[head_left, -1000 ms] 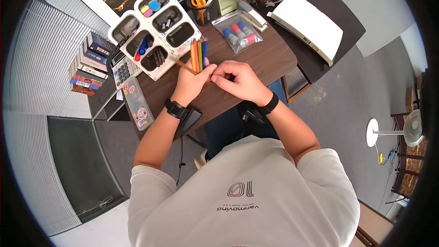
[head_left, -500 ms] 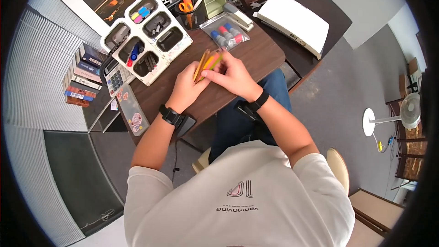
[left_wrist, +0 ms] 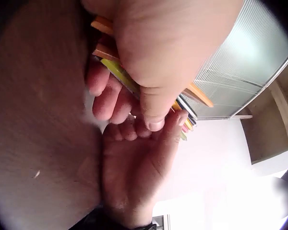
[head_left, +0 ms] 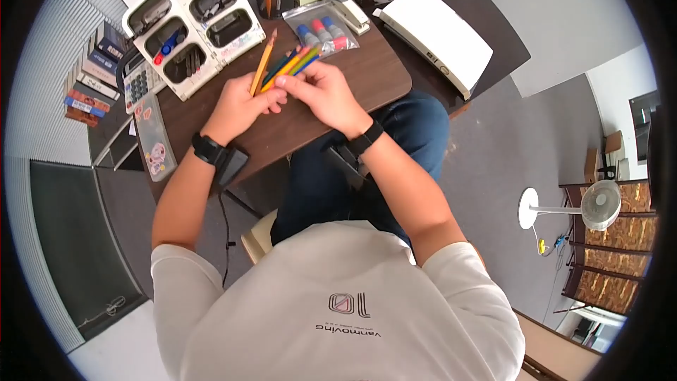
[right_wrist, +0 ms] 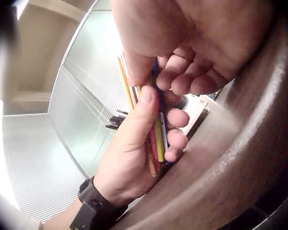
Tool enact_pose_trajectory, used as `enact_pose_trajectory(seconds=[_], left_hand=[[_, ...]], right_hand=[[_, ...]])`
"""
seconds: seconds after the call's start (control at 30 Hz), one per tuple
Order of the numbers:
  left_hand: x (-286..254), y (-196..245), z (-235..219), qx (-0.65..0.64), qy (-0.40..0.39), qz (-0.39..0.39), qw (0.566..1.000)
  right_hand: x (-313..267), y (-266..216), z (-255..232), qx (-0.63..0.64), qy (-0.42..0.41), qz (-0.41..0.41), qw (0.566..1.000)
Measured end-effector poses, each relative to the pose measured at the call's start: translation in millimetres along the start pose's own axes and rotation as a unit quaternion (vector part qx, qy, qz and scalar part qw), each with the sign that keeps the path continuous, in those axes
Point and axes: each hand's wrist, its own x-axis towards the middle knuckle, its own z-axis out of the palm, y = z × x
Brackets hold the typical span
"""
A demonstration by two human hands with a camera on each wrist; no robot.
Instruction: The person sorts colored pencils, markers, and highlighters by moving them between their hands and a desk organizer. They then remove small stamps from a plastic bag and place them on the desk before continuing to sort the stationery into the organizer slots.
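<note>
A bundle of colored pencils [head_left: 288, 69] lies between both hands above the desk, tilted to the right, with yellow, green and blue ones showing. My left hand [head_left: 236, 107] grips the lower ends. One orange pencil [head_left: 264, 63] stands apart from the others at that hand's thumb side. From the right, my right hand [head_left: 324, 96] pinches the bundle, thumb across its near side. In the right wrist view, a yellow-green pencil [right_wrist: 158, 139] runs along the left hand's palm, under the curled fingers. The left wrist view shows pencil ends [left_wrist: 116, 74] poking out below the left thumb.
A white desk organizer [head_left: 224, 53] with pens and markers stands beyond the left hand. Past the right hand lie a clear bag [head_left: 293, 20] of blue- and red-capped tubes and a stapler [head_left: 348, 10]. A stickered case [head_left: 156, 137] lies at the desk's left edge.
My right hand has come onto the pencils and now pinches them. The bundle has gone from upright to tilted right, with one orange pencil spread apart. The head view has shifted.
</note>
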Motion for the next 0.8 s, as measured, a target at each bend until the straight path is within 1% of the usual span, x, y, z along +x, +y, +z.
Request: enact_pose_trajectory(seconds=[0.07, 0.17, 0.2, 0.23, 0.3, 0.33, 0.37, 0.43, 0.47, 0.53, 0.63, 0.7, 0.73, 0.77, 0.8], left_hand=[[2.0, -2.6, -3.5, -0.003, -0.010, 0.004, 1.000], [3.3, 0.0, -7.6, -0.029, -0.008, -0.003, 1.000], [4.2, 2.1, -9.9, -0.024, -0.005, -0.001, 1.000], [2.9, 3.1, -11.8, -0.023, 0.001, -0.005, 1.000], [2.9, 0.2, -12.3, -0.040, 0.037, 0.014, 0.998], [2.6, 5.2, -12.9, -0.050, 0.040, 0.008, 0.998], [4.3, 1.8, -14.3, -0.055, 0.055, -0.002, 0.997], [8.3, -6.7, -17.4, -0.113, 0.038, 0.058, 0.991], [7.1, -5.3, -15.8, -0.120, 0.051, 0.058, 0.990], [6.1, -5.4, -17.9, -0.118, 0.051, 0.046, 0.991], [4.9, -11.0, -24.9, -0.141, 0.047, 0.037, 0.988], [-0.9, -4.2, -26.0, -0.237, -0.001, -0.007, 0.971], [-1.9, -2.6, -24.0, -0.288, 0.003, -0.026, 0.957], [-3.3, -1.4, -18.3, -0.312, 0.015, -0.041, 0.949], [-2.8, -4.5, -14.9, -0.353, 0.026, -0.060, 0.933]], right_hand=[[-0.4, -6.6, 1.4, 0.000, 0.004, -0.015, 1.000], [4.2, -8.7, -4.6, -0.017, -0.008, 0.019, 1.000], [5.8, -6.2, -5.2, 0.000, -0.004, 0.017, 1.000], [7.0, -9.3, -5.7, 0.009, -0.017, 0.010, 1.000], [9.6, -8.4, -7.2, 0.026, -0.031, 0.032, 0.999], [9.2, -8.9, -6.5, 0.047, -0.035, 0.030, 0.998], [9.0, -9.0, -5.1, 0.033, -0.022, 0.038, 0.998], [5.1, -8.6, -0.2, 0.010, -0.001, 0.023, 1.000], [1.9, -9.0, 0.3, 0.014, -0.008, 0.033, 0.999], [-1.7, -9.8, 1.7, -0.016, 0.000, 0.001, 1.000], [-1.7, -12.4, 4.0, -0.025, -0.006, 0.023, 0.999], [-3.0, -17.9, 11.0, -0.098, -0.020, -0.007, 0.995], [-3.6, -14.2, 11.9, -0.125, -0.040, -0.031, 0.991], [-3.6, -10.4, 10.8, -0.153, -0.058, -0.056, 0.985], [-1.8, -17.3, 11.5, -0.185, -0.077, -0.056, 0.978]])
